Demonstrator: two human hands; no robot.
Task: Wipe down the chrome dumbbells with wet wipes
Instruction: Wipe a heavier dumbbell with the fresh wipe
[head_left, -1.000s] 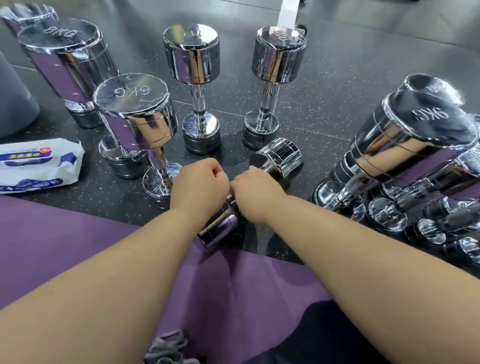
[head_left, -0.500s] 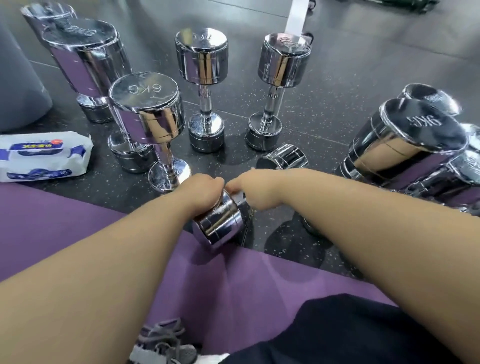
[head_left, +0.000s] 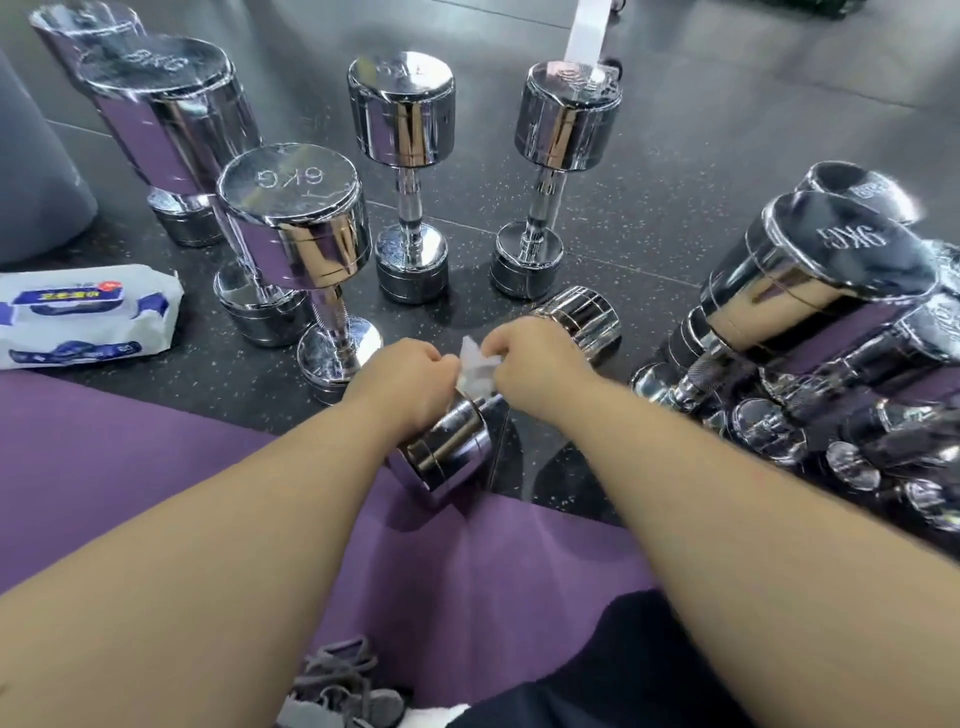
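Note:
A small chrome dumbbell (head_left: 447, 452) lies on its side on the dark floor, its near head at the edge of the purple mat (head_left: 130, 467). A crumpled white wet wipe (head_left: 475, 369) sits over its handle. My left hand (head_left: 402, 382) and my right hand (head_left: 535, 366) both pinch this wipe from either side, fingers curled. The handle itself is hidden under the hands and the wipe. The dumbbell's far head (head_left: 582, 317) shows beyond my right hand.
Several chrome dumbbells stand upright behind, among them a 6KG one (head_left: 296, 228). A heap of dumbbells (head_left: 810, 332) lies at the right. A wet wipe pack (head_left: 83, 314) rests at the left. A grey shoe (head_left: 337, 686) sits near my leg.
The white wipe has come into sight between my two hands above the handle. The hands have shifted slightly and the view has drifted a little.

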